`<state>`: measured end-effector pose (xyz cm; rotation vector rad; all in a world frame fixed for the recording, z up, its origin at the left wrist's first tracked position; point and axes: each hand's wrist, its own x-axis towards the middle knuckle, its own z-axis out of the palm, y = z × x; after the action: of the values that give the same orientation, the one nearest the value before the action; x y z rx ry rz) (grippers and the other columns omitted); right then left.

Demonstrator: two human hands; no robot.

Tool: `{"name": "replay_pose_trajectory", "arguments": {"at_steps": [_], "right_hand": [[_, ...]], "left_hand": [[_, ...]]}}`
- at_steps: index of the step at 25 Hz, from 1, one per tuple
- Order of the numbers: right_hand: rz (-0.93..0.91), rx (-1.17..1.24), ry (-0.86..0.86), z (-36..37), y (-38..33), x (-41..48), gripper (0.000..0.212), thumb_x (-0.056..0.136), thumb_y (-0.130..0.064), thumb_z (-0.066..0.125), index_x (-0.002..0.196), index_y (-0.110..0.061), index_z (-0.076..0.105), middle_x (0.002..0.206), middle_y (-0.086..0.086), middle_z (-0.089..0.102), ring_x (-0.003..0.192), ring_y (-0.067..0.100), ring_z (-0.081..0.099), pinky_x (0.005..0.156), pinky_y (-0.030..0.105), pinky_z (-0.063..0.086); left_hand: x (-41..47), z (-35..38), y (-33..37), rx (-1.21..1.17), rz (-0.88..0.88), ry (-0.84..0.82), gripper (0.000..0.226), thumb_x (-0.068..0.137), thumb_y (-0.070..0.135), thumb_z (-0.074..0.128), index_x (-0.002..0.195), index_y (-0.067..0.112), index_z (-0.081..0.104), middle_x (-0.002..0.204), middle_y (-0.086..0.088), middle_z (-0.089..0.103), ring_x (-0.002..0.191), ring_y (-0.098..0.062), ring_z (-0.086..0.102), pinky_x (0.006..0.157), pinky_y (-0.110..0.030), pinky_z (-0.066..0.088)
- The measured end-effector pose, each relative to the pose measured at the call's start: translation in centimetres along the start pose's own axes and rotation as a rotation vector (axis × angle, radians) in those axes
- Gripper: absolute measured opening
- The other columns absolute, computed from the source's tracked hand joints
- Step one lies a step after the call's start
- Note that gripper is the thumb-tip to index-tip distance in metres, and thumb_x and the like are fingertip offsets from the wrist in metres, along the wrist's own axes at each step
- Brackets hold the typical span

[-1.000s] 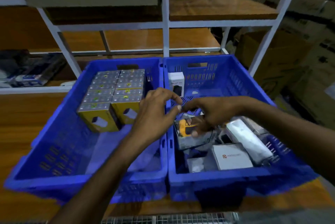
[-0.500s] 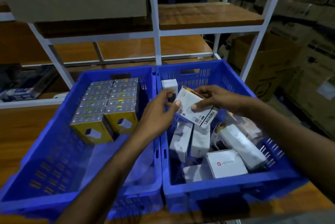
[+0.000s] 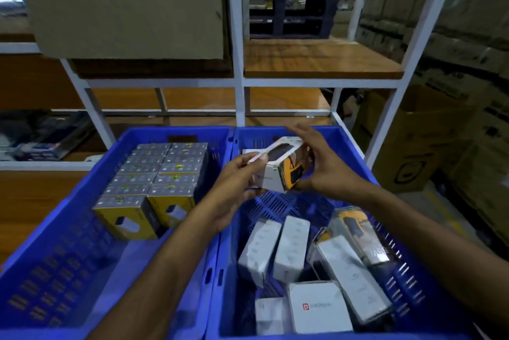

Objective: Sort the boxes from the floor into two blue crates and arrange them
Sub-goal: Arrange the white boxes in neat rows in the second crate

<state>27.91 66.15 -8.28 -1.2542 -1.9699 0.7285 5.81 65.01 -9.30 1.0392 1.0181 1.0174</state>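
Observation:
Two blue crates stand side by side. The left crate [image 3: 68,229] holds a tidy block of yellow and grey boxes [image 3: 154,182] at its far end. In the right crate [image 3: 355,146], several white boxes [image 3: 275,251] lie loose near the front. Over the far end of the right crate I hold a white and yellow box [image 3: 281,168] with a dark window. My left hand [image 3: 234,180] pinches its left end, and my right hand [image 3: 319,163] grips its right end, fingers spread over the top.
White metal shelving with wooden boards [image 3: 316,58] rises behind the crates. A large cardboard sheet [image 3: 124,6] hangs above the left crate. Brown cartons [image 3: 413,141] stand on the floor to the right. Dark packets [image 3: 41,138] lie on the left shelf.
Both hands lifted the white and yellow box out of the loose pile and carried it up and toward the far end of the right crate, turning it over.

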Motion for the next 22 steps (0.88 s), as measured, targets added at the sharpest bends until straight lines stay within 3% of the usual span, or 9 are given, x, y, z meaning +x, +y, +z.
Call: {"name": "replay_pose_trajectory", "arguments": {"at_steps": [2,5,7,9,11,13,15,18,22], "right_hand": [[0.137,0.212,-0.031,-0.3,0.2,0.1,0.128,0.066,0.008,0.089,0.160,-0.042,0.019,0.156,0.000,0.037,0.135,0.017,0.053,0.099,0.040,0.057],[0.249,0.553,-0.069,-0.5,-0.1,0.2,0.105,0.083,0.011,0.074,0.159,-0.036,0.020,0.136,0.006,0.057,0.095,0.007,0.073,0.080,0.029,0.061],[0.256,0.591,-0.006,-0.8,0.3,0.7,0.094,0.083,-0.003,0.079,0.157,-0.034,0.029,0.138,0.007,0.059,0.105,0.011,0.072,0.090,0.035,0.060],[0.238,0.579,0.038,-0.6,0.6,0.9,0.100,0.072,-0.016,0.087,0.156,-0.030,0.035,0.145,0.007,0.058,0.124,0.021,0.065,0.101,0.045,0.056],[0.214,0.538,0.045,-0.5,0.7,0.8,0.106,0.064,-0.021,0.091,0.156,-0.028,0.038,0.147,0.005,0.057,0.129,0.020,0.062,0.102,0.045,0.057],[0.063,0.363,0.083,-0.1,0.0,0.0,0.104,0.066,-0.023,0.094,0.155,-0.030,0.041,0.147,-0.002,0.058,0.130,0.013,0.060,0.103,0.039,0.056],[-0.227,-0.015,0.155,0.2,-0.2,-1.0,0.099,0.072,-0.020,0.093,0.156,-0.024,0.040,0.146,-0.005,0.058,0.132,0.012,0.057,0.104,0.035,0.053],[-0.665,-0.552,0.244,0.5,0.3,-1.7,0.074,0.080,-0.003,0.077,0.147,-0.008,0.046,0.144,0.012,0.059,0.133,0.027,0.056,0.102,0.044,0.054],[-0.755,-0.689,0.264,0.6,1.8,-2.2,0.045,0.093,-0.015,0.068,0.133,-0.010,0.050,0.137,0.016,0.062,0.128,0.029,0.058,0.103,0.038,0.054]], "left_hand": [[-0.2,0.1,-0.1,-0.039,0.065,0.017,0.034,0.094,0.019,0.071,0.127,0.017,0.064,0.124,-0.008,0.072,0.107,-0.019,0.071,0.096,-0.039,0.057],[-0.3,-0.2,-0.8,0.082,0.187,0.015,0.050,0.089,0.013,0.077,0.134,0.025,0.059,0.136,0.004,0.065,0.119,-0.014,0.067,0.105,-0.036,0.054],[-0.5,0.0,-1.0,0.187,0.222,-0.049,0.060,0.088,0.014,0.079,0.139,0.030,0.053,0.141,0.012,0.059,0.125,-0.008,0.062,0.103,-0.028,0.054],[-0.6,0.1,-1.4,0.268,0.234,-0.108,0.067,0.087,0.012,0.080,0.143,0.033,0.048,0.138,0.013,0.062,0.121,-0.005,0.064,0.097,-0.023,0.055],[-0.4,0.1,-1.8,0.328,0.262,-0.122,0.067,0.087,0.013,0.081,0.140,0.038,0.049,0.132,0.012,0.066,0.118,-0.005,0.065,0.094,-0.024,0.056],[0.0,-0.2,-2.1,0.389,0.288,-0.076,0.067,0.086,0.018,0.082,0.140,0.039,0.048,0.134,0.014,0.064,0.122,-0.004,0.062,0.096,-0.025,0.055],[0.7,-0.8,-2.5,0.531,0.378,0.036,0.072,0.084,0.014,0.083,0.144,0.033,0.047,0.137,0.014,0.061,0.125,-0.002,0.057,0.098,-0.023,0.051],[1.3,-1.8,-2.9,0.712,0.489,0.224,0.072,0.083,0.001,0.079,0.143,0.027,0.048,0.133,0.008,0.057,0.121,-0.006,0.054,0.097,-0.026,0.050],[1.5,-2.6,-3.6,0.823,0.562,0.345,0.056,0.087,-0.001,0.072,0.134,0.025,0.055,0.122,0.009,0.052,0.113,-0.011,0.055,0.090,-0.030,0.050]]}}
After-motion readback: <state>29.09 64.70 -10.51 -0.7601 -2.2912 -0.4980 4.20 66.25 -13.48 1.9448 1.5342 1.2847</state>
